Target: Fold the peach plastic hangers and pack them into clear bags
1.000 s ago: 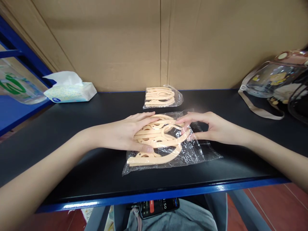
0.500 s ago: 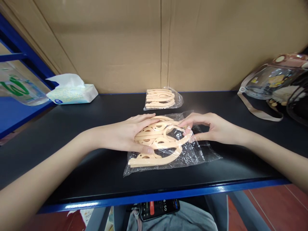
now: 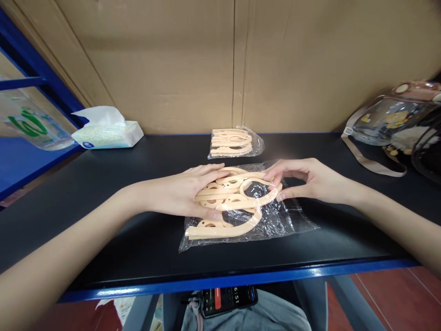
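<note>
Several beige folding hangers (image 3: 237, 203) lie in a clear plastic bag (image 3: 275, 225) on the black tabletop in front of me. My left hand (image 3: 193, 191) rests on the left part of the bag, its fingers spread over the hangers. At the right side, my right hand (image 3: 294, 181) pinches the curved end of one hanger between thumb and fingers. Whether those fingers are inside the bag or pressing through its film, I cannot tell. Farther back lies a second clear bag (image 3: 257, 142) with more beige hangers inside.
A tissue pack (image 3: 117, 134) and a large clear bottle (image 3: 37, 124) are at the left, near a blue frame (image 3: 55, 92). A transparent strapped bottle (image 3: 382, 119) stands at the right. Cardboard (image 3: 165, 64) closes off the back. Below the blue table edge (image 3: 241, 280), a phone (image 3: 229, 301) lies on my lap.
My right hand has shifted slightly right, and the hanger end it grips has moved right with it. My left hand stays spread on the bag. The whole view has shifted slightly.
</note>
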The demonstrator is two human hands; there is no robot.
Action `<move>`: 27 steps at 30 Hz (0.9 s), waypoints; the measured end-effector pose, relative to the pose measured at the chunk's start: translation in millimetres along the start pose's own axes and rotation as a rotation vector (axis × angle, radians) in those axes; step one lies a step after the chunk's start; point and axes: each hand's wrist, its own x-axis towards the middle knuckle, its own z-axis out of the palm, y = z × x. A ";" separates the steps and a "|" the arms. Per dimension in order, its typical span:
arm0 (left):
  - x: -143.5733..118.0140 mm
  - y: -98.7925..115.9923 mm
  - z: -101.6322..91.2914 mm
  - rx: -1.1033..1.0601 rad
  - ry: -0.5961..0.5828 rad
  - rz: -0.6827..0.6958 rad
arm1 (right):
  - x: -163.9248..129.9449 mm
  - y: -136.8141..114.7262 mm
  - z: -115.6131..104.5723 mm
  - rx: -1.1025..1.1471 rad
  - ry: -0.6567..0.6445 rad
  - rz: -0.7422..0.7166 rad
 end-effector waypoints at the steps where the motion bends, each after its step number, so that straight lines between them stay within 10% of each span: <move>1: 0.1 -0.3 0.2 0.002 -0.002 -0.003 | -0.2 -0.1 -0.2 0.003 0.003 0.000; 27: 0.4 -5.3 1.4 0.005 0.035 0.023 | 3.1 7.9 9.4 -0.072 -0.085 -0.024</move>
